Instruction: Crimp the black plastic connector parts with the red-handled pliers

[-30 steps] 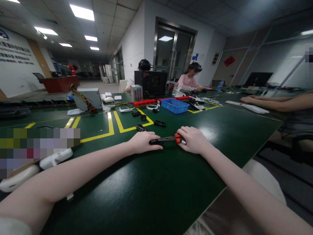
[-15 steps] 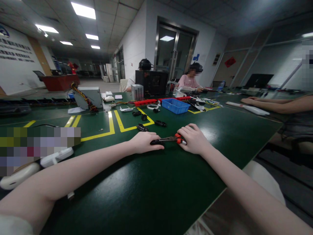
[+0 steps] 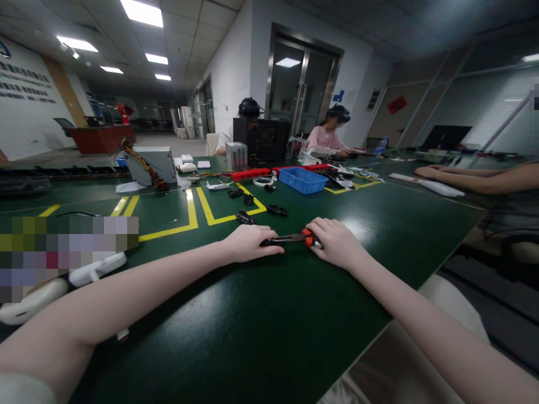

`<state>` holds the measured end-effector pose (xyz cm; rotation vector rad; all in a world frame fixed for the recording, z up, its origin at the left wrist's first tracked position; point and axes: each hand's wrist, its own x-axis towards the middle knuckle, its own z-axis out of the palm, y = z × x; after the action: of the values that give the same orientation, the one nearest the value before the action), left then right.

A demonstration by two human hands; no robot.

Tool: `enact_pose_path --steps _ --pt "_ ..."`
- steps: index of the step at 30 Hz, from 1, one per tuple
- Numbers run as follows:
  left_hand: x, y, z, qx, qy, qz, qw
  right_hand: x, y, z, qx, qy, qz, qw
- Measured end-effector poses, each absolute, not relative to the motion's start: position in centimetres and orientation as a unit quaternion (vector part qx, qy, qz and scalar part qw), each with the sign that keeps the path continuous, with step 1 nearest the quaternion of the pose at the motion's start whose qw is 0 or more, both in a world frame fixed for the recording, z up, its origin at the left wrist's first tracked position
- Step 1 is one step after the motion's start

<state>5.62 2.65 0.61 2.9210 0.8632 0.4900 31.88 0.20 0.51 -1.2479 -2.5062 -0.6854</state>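
My right hand (image 3: 334,241) is closed around the red-and-black handles of a pair of pliers (image 3: 309,238), whose long jaws point left. The jaw tips reach a small black part (image 3: 272,242) that my left hand (image 3: 252,244) pinches between thumb and fingers. Whether the jaws grip that part or only touch it, I cannot tell. Its exact kind is also unclear, being mostly covered by my fingers. Beyond my hands lie similar black pieces, one (image 3: 277,210) to the right and another (image 3: 245,217) just behind my left hand.
A blue bin (image 3: 302,180) stands past my hands on the green table (image 3: 236,331). Behind it are a red strip (image 3: 251,174) and a black computer case (image 3: 269,143). A power supply (image 3: 150,165) with bundled wires sits left. Other people sit across and to the right.
The pliers' handles have been squeezed slightly closer together in my right hand. Otherwise both hands stay in nearly the same place.
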Motion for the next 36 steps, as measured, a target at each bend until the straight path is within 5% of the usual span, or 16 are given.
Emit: enact_pose_path --steps 36 --pt "5.50 2.88 0.13 0.948 0.270 0.168 0.018 32.20 0.44 0.26 -0.446 -0.855 -0.216 0.153"
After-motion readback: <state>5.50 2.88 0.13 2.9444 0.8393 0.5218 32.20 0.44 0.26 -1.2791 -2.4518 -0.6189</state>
